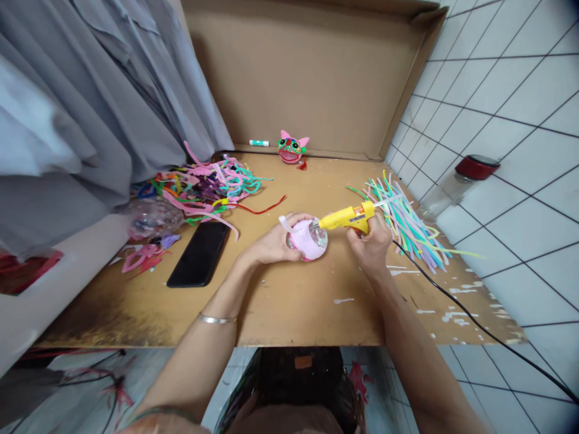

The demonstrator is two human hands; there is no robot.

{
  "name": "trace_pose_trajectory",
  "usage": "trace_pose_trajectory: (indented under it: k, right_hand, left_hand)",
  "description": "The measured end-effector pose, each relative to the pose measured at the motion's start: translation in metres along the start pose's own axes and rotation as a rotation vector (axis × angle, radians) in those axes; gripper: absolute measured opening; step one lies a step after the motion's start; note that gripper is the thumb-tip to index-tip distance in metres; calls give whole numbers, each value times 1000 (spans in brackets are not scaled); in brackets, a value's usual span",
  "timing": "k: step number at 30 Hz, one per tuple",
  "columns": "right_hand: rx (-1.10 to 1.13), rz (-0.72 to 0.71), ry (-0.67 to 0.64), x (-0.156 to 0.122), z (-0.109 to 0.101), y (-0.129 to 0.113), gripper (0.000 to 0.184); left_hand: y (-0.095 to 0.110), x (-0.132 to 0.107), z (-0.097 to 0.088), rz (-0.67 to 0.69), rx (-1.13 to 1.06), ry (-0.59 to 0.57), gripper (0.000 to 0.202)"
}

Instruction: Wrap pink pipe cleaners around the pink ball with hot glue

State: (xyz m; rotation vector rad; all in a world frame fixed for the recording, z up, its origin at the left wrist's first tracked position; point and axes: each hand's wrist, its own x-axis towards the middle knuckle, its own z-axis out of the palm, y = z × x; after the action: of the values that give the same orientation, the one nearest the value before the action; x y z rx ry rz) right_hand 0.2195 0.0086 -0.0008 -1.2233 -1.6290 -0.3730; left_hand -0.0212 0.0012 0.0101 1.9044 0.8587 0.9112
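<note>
My left hand (283,240) is wrapped round a small clear plastic bottle piece (320,239), its side wound with pale pink and lilac pipe cleaner (304,242). A loose end of the pipe cleaner sticks up near my fingers. Closed round the handle of a yellow hot glue gun (346,218) is my right hand (371,241). The gun's metal nozzle points left and meets the wound piece near its upper edge; I cannot tell whether glue is coming out. A clear glue stick (388,201) juts from the gun's back.
Left lie tangled pipe cleaners (212,184), a clear plastic bottle (156,217) and a black phone (198,254). Straight pipe cleaners (411,226) and a red-lidded jar (456,181) are right. A cat-faced craft (292,147) and glue tube (259,143) stand behind. The gun's cord (470,313) trails right.
</note>
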Motion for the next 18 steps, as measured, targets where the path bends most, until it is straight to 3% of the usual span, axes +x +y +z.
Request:
trace_pose_trajectory:
  k: [18]
  right_hand:
    - [34, 58, -21, 0, 0, -3, 8]
  left_hand:
    - [4, 0, 1, -22, -9, -9, 77]
